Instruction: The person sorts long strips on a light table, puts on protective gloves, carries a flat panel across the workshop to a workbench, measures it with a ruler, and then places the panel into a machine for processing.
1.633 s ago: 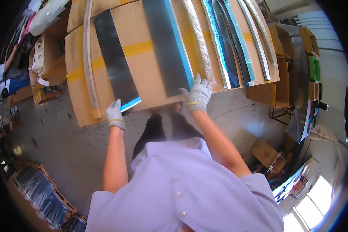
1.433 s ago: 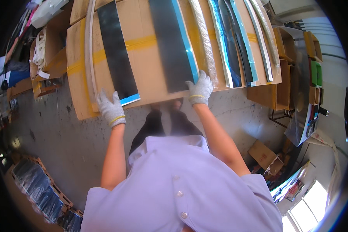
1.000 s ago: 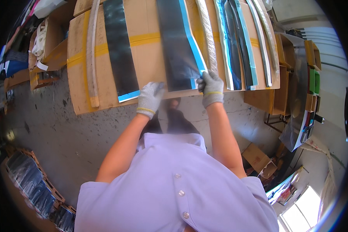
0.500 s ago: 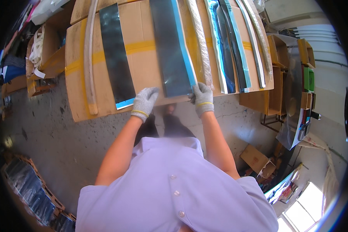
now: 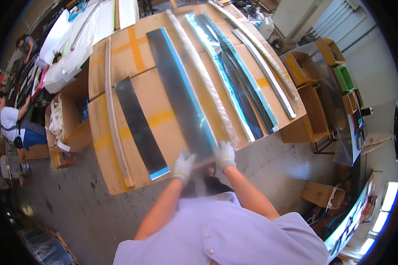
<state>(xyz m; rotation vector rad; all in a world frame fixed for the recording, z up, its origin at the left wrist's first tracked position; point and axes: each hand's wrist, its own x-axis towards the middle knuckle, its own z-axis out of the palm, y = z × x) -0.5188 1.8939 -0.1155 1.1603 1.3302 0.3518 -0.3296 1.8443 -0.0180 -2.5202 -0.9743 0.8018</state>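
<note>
A long dark panel (image 5: 177, 88) with a blue strip down its right side lies lengthwise on the cardboard-covered table. Its near end is blurred between my gloved hands. My right hand (image 5: 224, 154) is closed on the near right corner, by the blue strip. At the near left corner is my left hand (image 5: 184, 165), its fingers drawn in against the edge; their undersides are hidden. To the left lies a shorter dark panel (image 5: 139, 123) with a blue-and-white near end. A plastic-wrapped strip (image 5: 203, 75) runs close along the right side.
Blue-filmed dark strips (image 5: 234, 75) and pale strips (image 5: 269, 75) lie farther right. A wooden strip (image 5: 110, 110) lies at the left. Cardboard (image 5: 128, 90) covers the table. Open boxes (image 5: 314, 110) stand right; a carton (image 5: 75, 101) stands left. People (image 5: 13, 119) are at the far left.
The view has tilted up, showing more of the table's far side. My left hand is now closer to the long panel's left edge; my right hand stays at its right corner.
</note>
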